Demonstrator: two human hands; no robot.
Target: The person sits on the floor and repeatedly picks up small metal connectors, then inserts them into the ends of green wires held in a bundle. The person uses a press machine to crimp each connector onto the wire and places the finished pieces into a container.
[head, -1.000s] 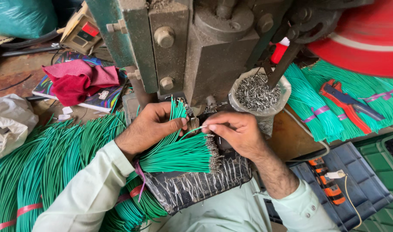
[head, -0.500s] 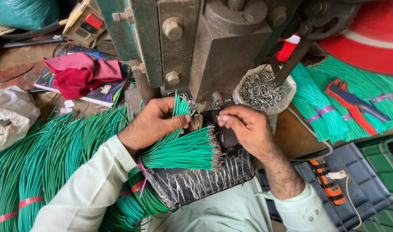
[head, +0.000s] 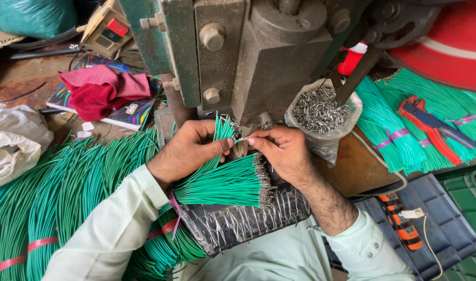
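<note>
Green wire [head: 239, 139] is being pinched at its tip between thumb and finger of the right hand [head: 282, 151], just below the press [head: 259, 57]. Left hand [head: 188, 148] is clamping a fanned bunch [head: 222, 182] beside it. Thin, light and bendy, probably best held near the end; metal terminals are glinting.

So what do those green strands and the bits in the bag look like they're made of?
Green strands: likely plastic-sheathed wire, with a smooth matte jacket and silvery metal tips at the cut ends. Bits in the bag: small grey pieces with a metallic glint, probably metal terminals. The bag itself looks like thin clear plastic.
</note>
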